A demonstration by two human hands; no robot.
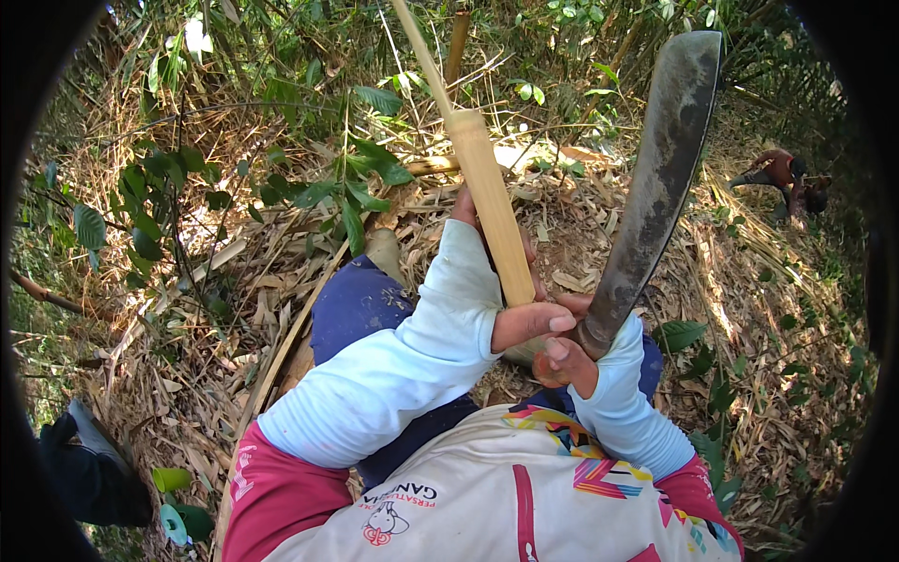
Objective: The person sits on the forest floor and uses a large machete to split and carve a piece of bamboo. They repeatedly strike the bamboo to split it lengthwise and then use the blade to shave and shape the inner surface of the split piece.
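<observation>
My left hand [524,325] is closed around a pale piece of bamboo [494,211], its thumb near the lower end and other fingers partly hidden behind it. A thin strip [426,56] rises from the top of the bamboo. In my right hand [569,365] is a machete [655,178]; its broad dark blade points up and slightly right. The handle is mostly hidden in the grip. Both hands meet close together above my lap, thumbs almost touching. Light blue sleeves cover my forearms and part of my left hand.
Dry leaves and bamboo litter [552,215] cover the ground. Leafy stems [356,187] stand at the front left, and a long pole [281,356] lies beside my left leg. Another person [782,173] bends low at the far right. A green cup [171,480] sits at lower left.
</observation>
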